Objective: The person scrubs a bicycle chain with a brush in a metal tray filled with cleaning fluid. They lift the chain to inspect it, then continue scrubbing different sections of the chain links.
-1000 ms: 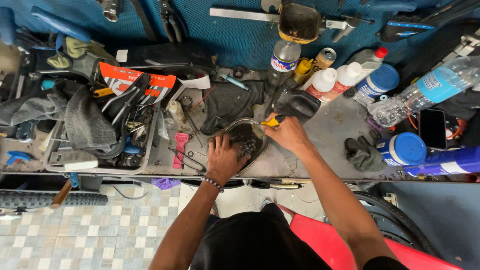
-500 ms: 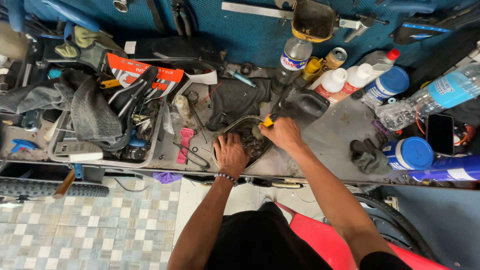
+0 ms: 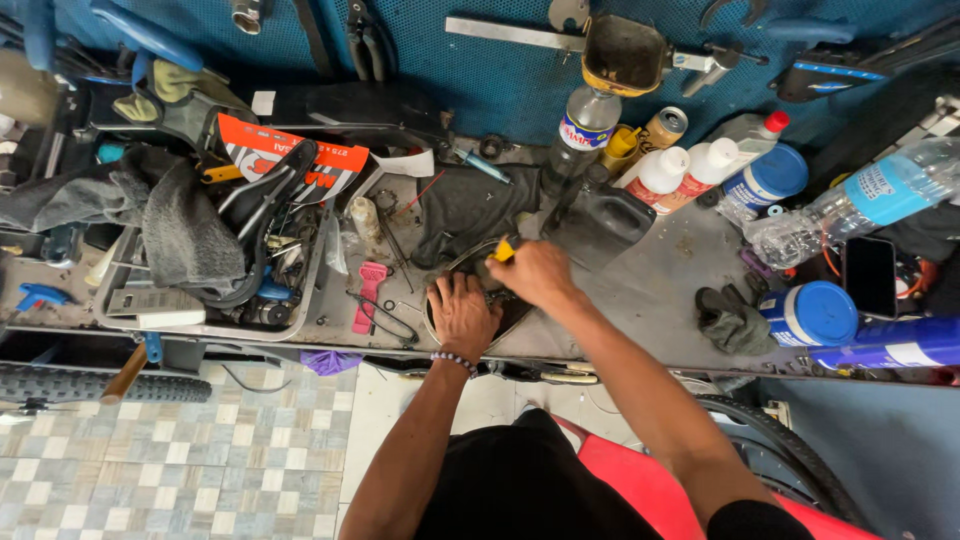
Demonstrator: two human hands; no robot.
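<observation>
**Both hands engaged on dark round part at surface edge**

The left hand (image 3: 463, 315) lay flat, fingers spread, pressing down the dark round part (image 3: 470, 290), apparently to steady it. The right hand (image 3: 538, 272) was closed round a yellow-handled tool (image 3: 503, 250), tip directed at the part just beside the left. Beyond the right hand stood two white bottles (image 3: 660, 170); to its right, two blue-lidded tubs (image 3: 815, 312); left of the left hand, one pink tool (image 3: 368, 295)
</observation>
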